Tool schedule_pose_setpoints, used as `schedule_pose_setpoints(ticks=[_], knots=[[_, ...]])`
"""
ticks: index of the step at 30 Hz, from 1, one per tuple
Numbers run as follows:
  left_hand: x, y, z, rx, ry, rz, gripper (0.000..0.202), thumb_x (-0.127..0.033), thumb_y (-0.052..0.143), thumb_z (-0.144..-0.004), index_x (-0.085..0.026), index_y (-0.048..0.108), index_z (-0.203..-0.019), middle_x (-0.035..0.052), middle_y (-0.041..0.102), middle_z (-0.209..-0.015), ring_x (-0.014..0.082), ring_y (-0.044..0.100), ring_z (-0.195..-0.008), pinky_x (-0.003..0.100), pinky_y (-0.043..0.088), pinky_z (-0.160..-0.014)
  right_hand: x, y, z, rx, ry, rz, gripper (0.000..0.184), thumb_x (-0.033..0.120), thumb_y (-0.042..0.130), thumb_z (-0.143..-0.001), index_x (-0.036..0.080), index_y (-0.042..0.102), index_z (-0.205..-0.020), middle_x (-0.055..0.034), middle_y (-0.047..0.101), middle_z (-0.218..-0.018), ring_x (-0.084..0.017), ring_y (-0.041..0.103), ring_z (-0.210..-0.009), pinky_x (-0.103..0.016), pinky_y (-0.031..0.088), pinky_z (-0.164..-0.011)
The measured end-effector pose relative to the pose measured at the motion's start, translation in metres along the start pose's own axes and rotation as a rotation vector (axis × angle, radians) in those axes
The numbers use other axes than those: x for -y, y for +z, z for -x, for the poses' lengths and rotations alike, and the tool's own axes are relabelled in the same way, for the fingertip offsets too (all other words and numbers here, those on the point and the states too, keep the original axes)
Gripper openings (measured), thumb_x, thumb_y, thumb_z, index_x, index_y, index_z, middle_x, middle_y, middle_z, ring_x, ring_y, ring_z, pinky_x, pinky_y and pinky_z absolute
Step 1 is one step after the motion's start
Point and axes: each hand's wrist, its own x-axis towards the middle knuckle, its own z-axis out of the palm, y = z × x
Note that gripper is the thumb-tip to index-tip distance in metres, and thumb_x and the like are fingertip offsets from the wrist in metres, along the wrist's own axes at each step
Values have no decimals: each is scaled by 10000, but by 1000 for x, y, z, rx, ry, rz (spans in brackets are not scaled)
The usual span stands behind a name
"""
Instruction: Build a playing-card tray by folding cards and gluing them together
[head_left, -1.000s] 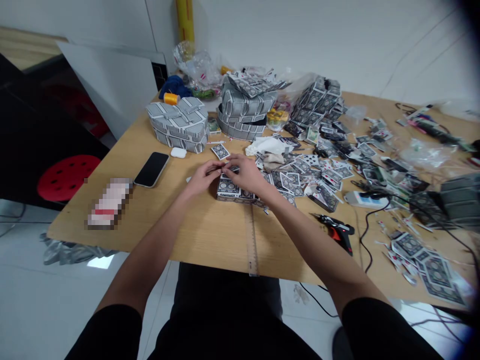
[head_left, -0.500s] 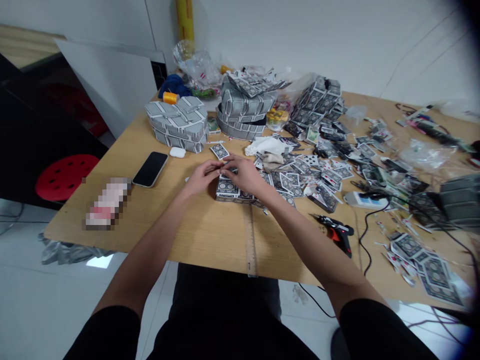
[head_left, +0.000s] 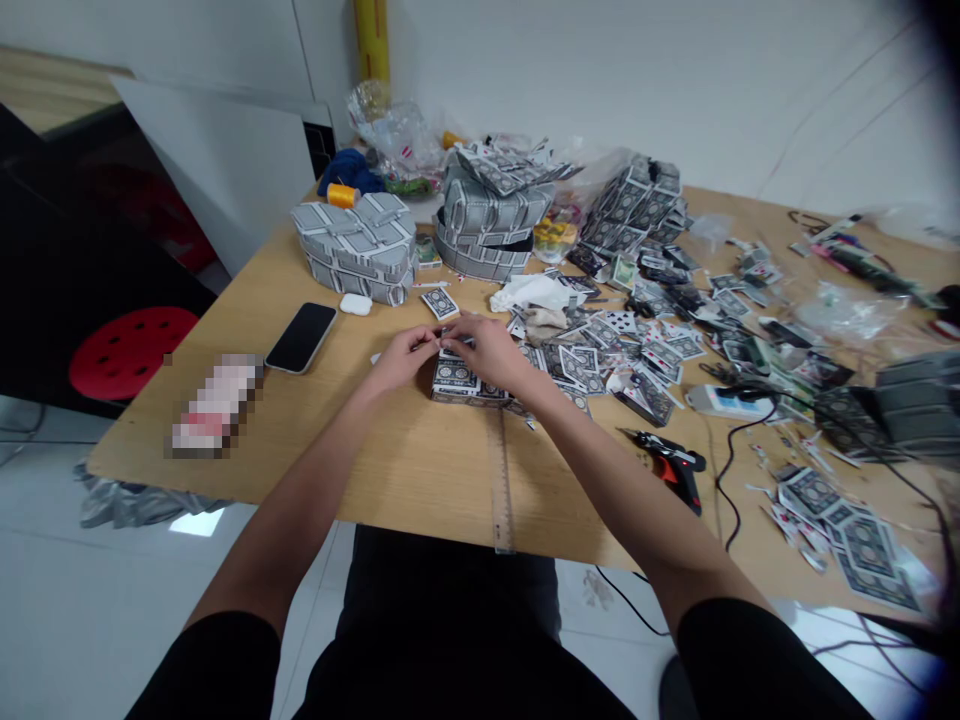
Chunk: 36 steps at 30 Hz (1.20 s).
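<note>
My left hand (head_left: 405, 357) and my right hand (head_left: 487, 350) meet over a small box-like piece covered in playing cards (head_left: 456, 380) near the middle of the wooden table (head_left: 420, 470). Both hands have their fingers pinched together on a small card piece (head_left: 441, 343) held between them just above that box. A single playing card (head_left: 440, 303) lies face down a little beyond my fingers.
A black phone (head_left: 302, 337) and white earbud case (head_left: 355, 304) lie left. Card-covered heart-shaped boxes (head_left: 358, 248) and stacked card rings (head_left: 487, 225) stand behind. Loose cards (head_left: 645, 340) spread right, with a glue gun (head_left: 671, 465), power strip (head_left: 731, 402) and ruler (head_left: 501, 480).
Hardly anything differs. My fingertips have drawn slightly closer together over the card piece; the arms and the things on the table stay put.
</note>
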Motion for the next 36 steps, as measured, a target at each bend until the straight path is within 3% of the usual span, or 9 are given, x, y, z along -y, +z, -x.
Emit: schedule_pose_setpoints(ticks=[3,9,17,29,36], knots=[[0,1,0,10,0,-7,357,-520,713,-907,-203,614,-778,33,727,-935,213,648,-913,333,486,-855,1,-2,0,15,13,15,133,133,713,-986,189,831,-1006,-110,830,-1122,-263,757,-1053,-438,568,-1005],[6,3,-3,-7,15,4,347,-534,697,-897,-221,604,-782,64,762,-1056,271,676,-1128,391,492,-1022,0,-1,0,6,2,28,149,135,705,-991,180,839,-1038,-127,836,-1128,-279,765,-1075,-450,564,-1018],[6,2,-3,-8,13,7,336,-520,735,-863,-226,600,-772,53,756,-1000,279,682,-1120,412,501,-1042,1,-1,-1,15,6,21,178,113,708,-981,209,852,-1025,-99,844,-1144,-274,771,-1097,-442,562,-1035],[0,-1,-2,33,39,5,281,-466,747,-865,-226,645,-760,85,765,-1191,311,651,-1290,456,441,-1163,3,-2,1,34,11,17,200,80,701,-974,197,857,-1021,-100,845,-1152,-273,771,-1096,-425,551,-1025],[1,-1,-1,46,56,-19,310,-500,740,-884,-230,657,-756,97,765,-1185,319,643,-1308,478,420,-1190,4,-3,0,43,7,28,182,110,690,-990,190,845,-1041,-106,841,-1160,-269,763,-1105,-421,545,-1040]])
